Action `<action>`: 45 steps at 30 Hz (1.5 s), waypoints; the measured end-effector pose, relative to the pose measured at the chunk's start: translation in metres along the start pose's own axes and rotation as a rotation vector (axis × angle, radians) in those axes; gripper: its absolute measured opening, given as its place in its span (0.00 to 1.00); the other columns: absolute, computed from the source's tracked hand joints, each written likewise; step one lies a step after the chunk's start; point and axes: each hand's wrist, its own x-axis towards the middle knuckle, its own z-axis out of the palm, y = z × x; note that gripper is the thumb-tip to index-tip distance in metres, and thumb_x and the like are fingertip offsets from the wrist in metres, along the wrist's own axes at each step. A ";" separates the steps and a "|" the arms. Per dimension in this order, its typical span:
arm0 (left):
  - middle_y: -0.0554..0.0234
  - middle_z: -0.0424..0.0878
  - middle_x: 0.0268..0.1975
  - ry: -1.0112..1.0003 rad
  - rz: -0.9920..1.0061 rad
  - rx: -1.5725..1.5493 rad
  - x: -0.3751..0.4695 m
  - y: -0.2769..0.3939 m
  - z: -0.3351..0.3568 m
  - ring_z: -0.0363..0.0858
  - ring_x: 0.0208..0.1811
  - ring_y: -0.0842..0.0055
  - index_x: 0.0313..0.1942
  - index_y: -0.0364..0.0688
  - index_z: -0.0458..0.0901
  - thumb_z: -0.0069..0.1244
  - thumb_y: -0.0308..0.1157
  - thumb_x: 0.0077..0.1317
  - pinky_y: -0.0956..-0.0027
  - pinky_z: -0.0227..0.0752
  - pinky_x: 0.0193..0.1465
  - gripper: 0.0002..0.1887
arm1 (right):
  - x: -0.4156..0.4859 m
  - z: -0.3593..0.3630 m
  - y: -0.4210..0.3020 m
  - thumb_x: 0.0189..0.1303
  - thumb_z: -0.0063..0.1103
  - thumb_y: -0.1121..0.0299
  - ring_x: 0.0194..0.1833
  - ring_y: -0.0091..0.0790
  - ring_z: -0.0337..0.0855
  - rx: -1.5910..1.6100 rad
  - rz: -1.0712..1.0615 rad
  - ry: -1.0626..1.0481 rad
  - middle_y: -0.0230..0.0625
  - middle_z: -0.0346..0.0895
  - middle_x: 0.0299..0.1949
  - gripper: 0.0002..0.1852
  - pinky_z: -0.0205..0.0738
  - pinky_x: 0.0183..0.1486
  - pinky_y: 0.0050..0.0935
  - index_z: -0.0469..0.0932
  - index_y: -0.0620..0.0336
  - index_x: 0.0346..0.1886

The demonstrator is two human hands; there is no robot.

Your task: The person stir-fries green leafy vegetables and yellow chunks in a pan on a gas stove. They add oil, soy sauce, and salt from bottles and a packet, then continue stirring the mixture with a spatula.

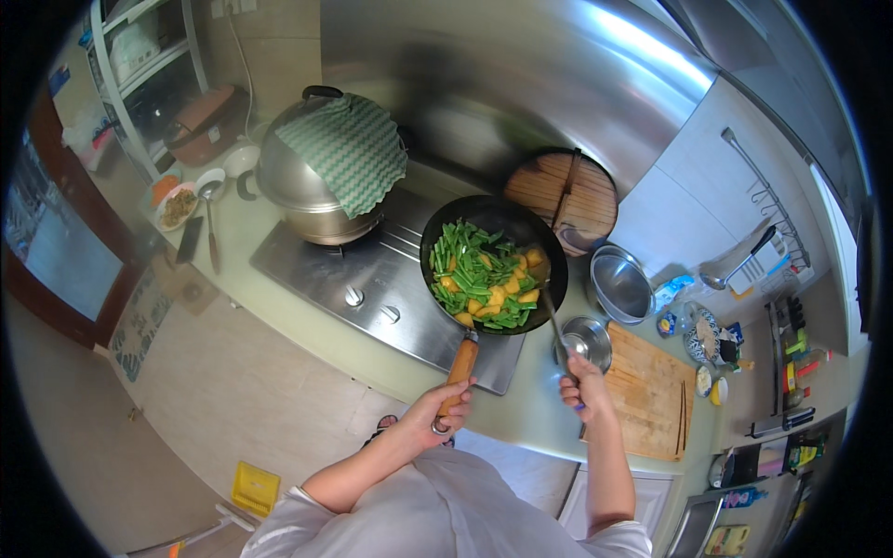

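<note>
My left hand (pixel 446 411) is wrapped around the wooden handle (pixel 462 363) of a black wok (pixel 446 209) on the right side of the gas stove (pixel 314 268). Cut green beans (pixel 464 251) and yellow chunks (pixel 497 296), perhaps potato or pumpkin, fill the bottom of the wok. In my right hand (pixel 587 388) is the shaft of a metal spatula (pixel 554 317). Its blade reaches into the wok at the right side and is partly hidden by the food. Beneath the shaft stands a steel bowl (pixel 598 342).
A large lidded steel pot (pixel 289 167), draped with a green patterned cloth (pixel 349 157), stands left of the wok. A wooden lid (pixel 537 185) leans behind. To the right are steel basins (pixel 621 282) and a cutting board (pixel 649 390) with chopsticks (pixel 682 418). Filled dishes (pixel 178 206) sit far left.
</note>
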 end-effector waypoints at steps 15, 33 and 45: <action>0.70 0.69 0.32 -0.025 -0.002 0.005 0.000 0.000 0.002 0.63 0.22 0.88 0.50 0.41 0.72 0.51 0.32 0.68 0.85 0.52 0.14 0.13 | -0.059 0.005 0.025 0.69 0.52 0.70 0.16 0.18 0.59 -0.728 -0.366 -0.032 0.25 0.65 0.19 0.24 0.54 0.16 0.20 0.67 0.49 0.68; 0.71 0.70 0.32 0.020 0.018 0.018 -0.003 0.000 0.002 0.61 0.21 0.90 0.52 0.42 0.73 0.50 0.32 0.68 0.86 0.49 0.13 0.13 | -0.068 -0.004 0.016 0.69 0.52 0.70 0.17 0.17 0.58 -0.491 -0.012 -0.140 0.24 0.64 0.18 0.22 0.50 0.17 0.19 0.70 0.50 0.66; 0.73 0.71 0.32 0.016 0.016 0.035 -0.001 0.001 0.001 0.62 0.21 0.90 0.53 0.43 0.73 0.50 0.33 0.68 0.86 0.50 0.13 0.14 | -0.019 0.005 -0.016 0.67 0.54 0.69 0.19 0.16 0.63 -0.619 -0.489 0.159 0.22 0.65 0.18 0.20 0.60 0.21 0.19 0.73 0.53 0.63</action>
